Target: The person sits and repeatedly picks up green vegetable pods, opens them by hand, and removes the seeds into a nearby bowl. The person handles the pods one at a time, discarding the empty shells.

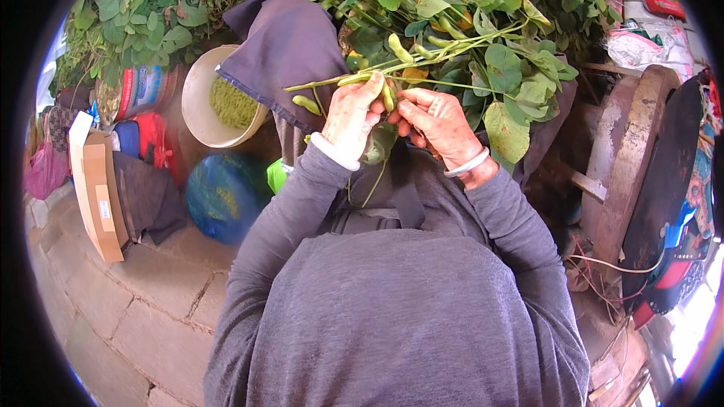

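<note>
My left hand (353, 110) grips a green soybean stalk (452, 52) that lies across my lap. A plump soybean pod (389, 96) shows at its thumb, between the two hands. My right hand (438, 121) is beside that pod with thumb and fingers drawn together; whatever is between its fingertips is hidden. More pods (400, 48) hang along the stalk, and one pod (306, 104) dangles left of my left hand. Broad leaves (507, 133), some yellowing, spread at the stalk's right end. A dark cloth (288, 51) covers my left knee under the stalk's cut end.
Left of my knee stands a white bucket (195, 96) holding shelled green beans (233, 103). Nearby are a blue round object (226, 198) and a cardboard box (93, 181). Heaped bean plants (130, 22) fill the far side. A round wooden piece (633, 164) and cables stand at right.
</note>
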### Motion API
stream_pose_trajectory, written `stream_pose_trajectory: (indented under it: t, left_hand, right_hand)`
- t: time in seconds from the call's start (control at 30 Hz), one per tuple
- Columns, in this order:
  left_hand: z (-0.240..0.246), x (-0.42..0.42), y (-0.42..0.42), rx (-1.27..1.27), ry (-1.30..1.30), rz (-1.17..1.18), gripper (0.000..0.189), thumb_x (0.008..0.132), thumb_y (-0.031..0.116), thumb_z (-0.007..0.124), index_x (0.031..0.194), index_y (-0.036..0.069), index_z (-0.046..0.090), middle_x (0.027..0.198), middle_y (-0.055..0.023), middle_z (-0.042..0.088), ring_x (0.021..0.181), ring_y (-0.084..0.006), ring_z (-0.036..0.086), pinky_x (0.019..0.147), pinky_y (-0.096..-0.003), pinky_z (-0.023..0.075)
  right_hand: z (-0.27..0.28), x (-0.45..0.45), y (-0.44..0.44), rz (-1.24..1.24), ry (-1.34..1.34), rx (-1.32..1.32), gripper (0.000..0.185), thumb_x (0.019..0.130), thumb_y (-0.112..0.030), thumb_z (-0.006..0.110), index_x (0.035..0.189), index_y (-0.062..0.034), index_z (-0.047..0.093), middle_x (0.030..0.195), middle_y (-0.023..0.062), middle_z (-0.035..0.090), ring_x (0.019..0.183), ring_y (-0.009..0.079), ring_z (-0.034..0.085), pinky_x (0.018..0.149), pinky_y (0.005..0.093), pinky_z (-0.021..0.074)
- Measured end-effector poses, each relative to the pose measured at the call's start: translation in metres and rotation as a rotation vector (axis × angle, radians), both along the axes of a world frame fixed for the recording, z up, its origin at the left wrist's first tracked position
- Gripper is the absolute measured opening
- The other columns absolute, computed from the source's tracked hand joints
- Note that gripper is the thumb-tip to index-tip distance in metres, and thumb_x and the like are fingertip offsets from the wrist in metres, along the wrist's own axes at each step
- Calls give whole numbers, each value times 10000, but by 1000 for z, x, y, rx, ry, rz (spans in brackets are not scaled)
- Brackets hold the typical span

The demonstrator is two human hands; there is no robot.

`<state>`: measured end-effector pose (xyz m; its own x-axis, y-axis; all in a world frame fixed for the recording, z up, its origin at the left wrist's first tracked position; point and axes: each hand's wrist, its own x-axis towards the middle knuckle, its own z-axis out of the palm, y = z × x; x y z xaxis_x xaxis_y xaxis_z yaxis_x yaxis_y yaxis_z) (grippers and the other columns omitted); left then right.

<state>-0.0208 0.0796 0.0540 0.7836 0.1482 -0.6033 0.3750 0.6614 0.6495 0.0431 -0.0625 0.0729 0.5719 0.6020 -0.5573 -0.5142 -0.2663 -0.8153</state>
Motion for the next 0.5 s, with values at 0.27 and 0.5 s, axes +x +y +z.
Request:
stream_pose_trajectory:
  t: [0.27,0.5]
  left_hand:
    - [-3,-5,7,228,-163,-198,211,833,170,642,999,53,586,794,56,545,638,-14,429,534,-152,314]
    - [-11,-7,8,-170,-71,-22,241,898,243,529,1010,32,564,810,31,508,665,-39,430,492,-152,307]
  right_hand:
    - [-5,-4,3,-32,-139,14,197,881,-108,527,999,30,603,736,33,626,576,68,532,536,197,433]
    - [-14,-12,4,-68,-317,48,210,889,-111,541,1033,35,588,745,21,617,578,50,512,522,184,410]
